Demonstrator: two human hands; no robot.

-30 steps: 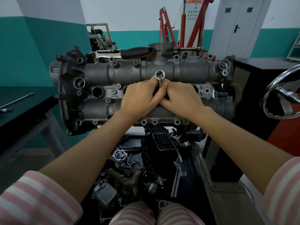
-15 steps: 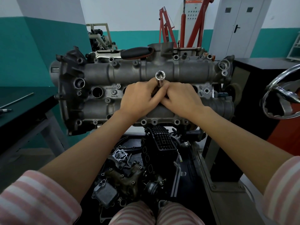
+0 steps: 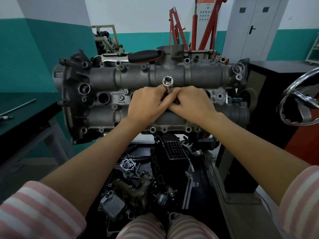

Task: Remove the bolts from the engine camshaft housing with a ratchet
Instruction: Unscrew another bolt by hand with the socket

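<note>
Both hands meet at the middle of the camshaft housing [image 3: 151,94], which fills the centre of the view on its stand. The left hand [image 3: 146,104] and the right hand [image 3: 191,102] press together around the lower part of a chrome socket [image 3: 167,83]; the fingers of both curl around its shaft, though their tips are hidden between the hands. The socket's open square drive end points up toward the camera, so no driver is attached to it. The ratchet [image 3: 145,55] lies along the top edge of the housing at about 11 o'clock from the hands, well apart from them, its dark handle pointing right. A bolt [image 3: 121,97] sits in the housing at 9 o'clock from the left hand. Whether the socket sits squarely on a bolt head cannot be seen. The risk, as I judge it, is that a socket seated crooked would slip off or round the head once the ratchet loads it. A freed bolt could also drop at 6 o'clock into the clutter of engine parts [image 3: 134,190] below and be hard to find. Reaching blind for the ratchet could knock it off the far edge.
</note>
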